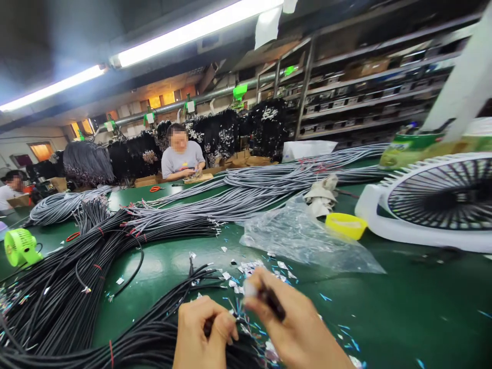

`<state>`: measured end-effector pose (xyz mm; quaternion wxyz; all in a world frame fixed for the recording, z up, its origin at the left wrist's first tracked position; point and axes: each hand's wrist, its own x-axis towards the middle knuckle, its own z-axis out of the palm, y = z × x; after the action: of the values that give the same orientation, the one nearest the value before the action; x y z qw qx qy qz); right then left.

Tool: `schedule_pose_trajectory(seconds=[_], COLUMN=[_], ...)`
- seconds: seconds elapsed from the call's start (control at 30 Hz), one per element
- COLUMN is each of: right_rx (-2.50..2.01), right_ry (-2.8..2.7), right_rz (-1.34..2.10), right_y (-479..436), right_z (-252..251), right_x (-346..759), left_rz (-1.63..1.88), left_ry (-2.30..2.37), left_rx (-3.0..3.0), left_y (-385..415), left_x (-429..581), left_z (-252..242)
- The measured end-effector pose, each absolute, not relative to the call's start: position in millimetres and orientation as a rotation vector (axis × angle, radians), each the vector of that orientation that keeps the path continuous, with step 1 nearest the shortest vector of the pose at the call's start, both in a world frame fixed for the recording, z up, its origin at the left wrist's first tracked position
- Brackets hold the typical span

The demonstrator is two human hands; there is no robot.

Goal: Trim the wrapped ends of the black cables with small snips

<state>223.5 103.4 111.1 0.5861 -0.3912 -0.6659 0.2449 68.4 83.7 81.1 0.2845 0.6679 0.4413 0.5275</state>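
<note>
At the bottom of the head view, my left hand [203, 330] is closed in a pinch around a black cable, most of it covered by the fingers. Just to its right, my right hand [295, 320] is closed on a small dark tool [273, 302]; its exact kind is blurred. Something whitish [249, 288] shows at the right thumb and fingertip, too smeared to name. Beneath both hands lies a bundle of black cables [142, 341], with bits of foil [251, 267] and blue scraps [349, 335] scattered around its stripped ends.
Long grey cables [215, 205] and more black cables [96, 256] cross the green table [384, 307]. A clear plastic bag [300, 236], yellow dish [346, 225], crumpled cloth [322, 195] and white fan [442, 205] stand right. A small green fan [21, 247] is left. Across sits a person [182, 156].
</note>
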Motion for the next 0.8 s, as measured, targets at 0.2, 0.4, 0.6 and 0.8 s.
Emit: schedule_pose_trajectory(seconds=[0.2, 0.4, 0.6, 0.8], right_rx=[-1.093, -0.878, -0.827, -0.827], right_ry=[-1.554, -1.804, -1.931, -2.001], right_rz=[0.368, 0.283, 0.288, 0.2], right_y=[101, 86, 87, 85], right_z=[116, 114, 110, 103], right_x=[231, 217, 220, 221], left_rz=[1.489, 1.711, 1.783, 1.785], left_ry=[1.136, 1.134, 1.249, 1.278], left_rx=[1.536, 1.541, 1.76, 1.898], left_y=[87, 86, 83, 82], left_x=[71, 74, 76, 73], left_z=[85, 89, 91, 91])
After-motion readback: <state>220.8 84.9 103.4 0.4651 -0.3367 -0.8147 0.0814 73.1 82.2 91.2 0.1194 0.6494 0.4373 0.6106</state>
